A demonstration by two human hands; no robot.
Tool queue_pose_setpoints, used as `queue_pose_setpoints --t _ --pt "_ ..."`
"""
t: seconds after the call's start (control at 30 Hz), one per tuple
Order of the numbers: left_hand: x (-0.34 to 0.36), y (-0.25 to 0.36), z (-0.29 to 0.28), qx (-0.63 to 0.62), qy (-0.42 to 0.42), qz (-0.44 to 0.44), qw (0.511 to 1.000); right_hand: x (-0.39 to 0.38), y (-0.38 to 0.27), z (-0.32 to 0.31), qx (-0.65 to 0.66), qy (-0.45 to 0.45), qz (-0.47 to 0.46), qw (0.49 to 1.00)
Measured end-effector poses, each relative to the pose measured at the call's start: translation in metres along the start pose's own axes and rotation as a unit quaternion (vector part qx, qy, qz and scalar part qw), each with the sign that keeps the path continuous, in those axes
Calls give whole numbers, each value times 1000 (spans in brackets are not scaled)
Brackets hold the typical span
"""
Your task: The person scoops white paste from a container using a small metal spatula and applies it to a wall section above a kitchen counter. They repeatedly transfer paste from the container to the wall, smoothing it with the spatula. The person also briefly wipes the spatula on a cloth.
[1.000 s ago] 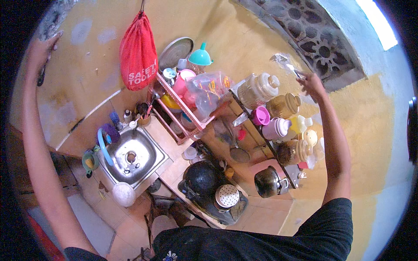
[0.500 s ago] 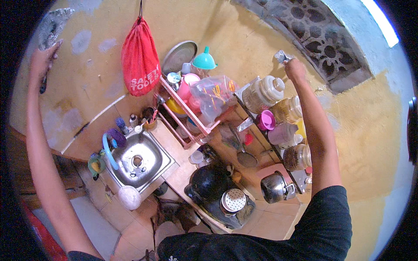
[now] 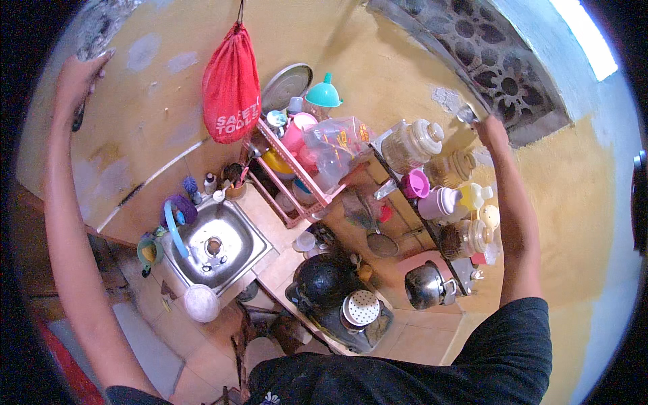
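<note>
At the upper left my left hand (image 3: 79, 82) is closed round the dark handle of a trowel, whose broad blade is smeared with grey paste (image 3: 101, 32). Part of that blade runs out of the lit picture. My right hand (image 3: 493, 131) is raised at the upper right and grips a small putty knife (image 3: 466, 114) with a shiny metal blade. The blade is at the yellow wall (image 3: 385, 74), close beside a pale grey patch (image 3: 445, 99). Whether it touches the wall, I cannot tell. My fingers hide the putty knife's handle.
Below my right arm, a shelf holds several jars (image 3: 413, 145) and a pot (image 3: 426, 285). A red drawstring bag (image 3: 231, 84) hangs over the sink (image 3: 233, 260). A pink dish rack (image 3: 293, 169) and a black wok (image 3: 324, 280) stand between. Flower-patterned vent blocks (image 3: 503, 74) border the wall.
My right hand has moved right and slightly down with the putty knife, uncovering the pale grey patch. My left hand keeps its grip on the trowel; the view has shifted slightly.
</note>
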State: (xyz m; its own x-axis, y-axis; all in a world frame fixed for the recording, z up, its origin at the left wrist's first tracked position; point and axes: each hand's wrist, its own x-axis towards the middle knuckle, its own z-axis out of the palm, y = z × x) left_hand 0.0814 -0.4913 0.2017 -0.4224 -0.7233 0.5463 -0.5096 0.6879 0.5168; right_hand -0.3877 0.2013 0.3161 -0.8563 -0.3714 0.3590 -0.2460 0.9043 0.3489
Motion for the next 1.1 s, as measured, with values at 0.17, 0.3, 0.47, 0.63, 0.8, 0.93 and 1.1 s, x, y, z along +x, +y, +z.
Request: queue_pose_setpoints --t 0.17,0.3,0.47,0.63,0.8,0.93,1.1 --pt "-10 20 -16 39 -18 -28 999 -26 22 -23 193 -77 52 977" --pt "-13 31 -10 -18 -13 -16 1000 -51 29 -42 374 -84 31 923" --pt "-10 16 -6 47 -12 38 998 -115 -33 -59 604 -59 8 795" --pt "-32 40 -31 -24 -46 -22 998 -225 -109 -91 728 -131 -24 673" --pt "-260 151 -31 -372 -260 -190 871 -327 -161 -112 849 -237 -22 473" --pt "-405 200 -48 -571 -354 -304 676 -379 -210 -103 802 -238 -91 540" --pt "-464 237 -95 -696 -376 -379 481 -429 -244 -104 717 -196 -141 654"
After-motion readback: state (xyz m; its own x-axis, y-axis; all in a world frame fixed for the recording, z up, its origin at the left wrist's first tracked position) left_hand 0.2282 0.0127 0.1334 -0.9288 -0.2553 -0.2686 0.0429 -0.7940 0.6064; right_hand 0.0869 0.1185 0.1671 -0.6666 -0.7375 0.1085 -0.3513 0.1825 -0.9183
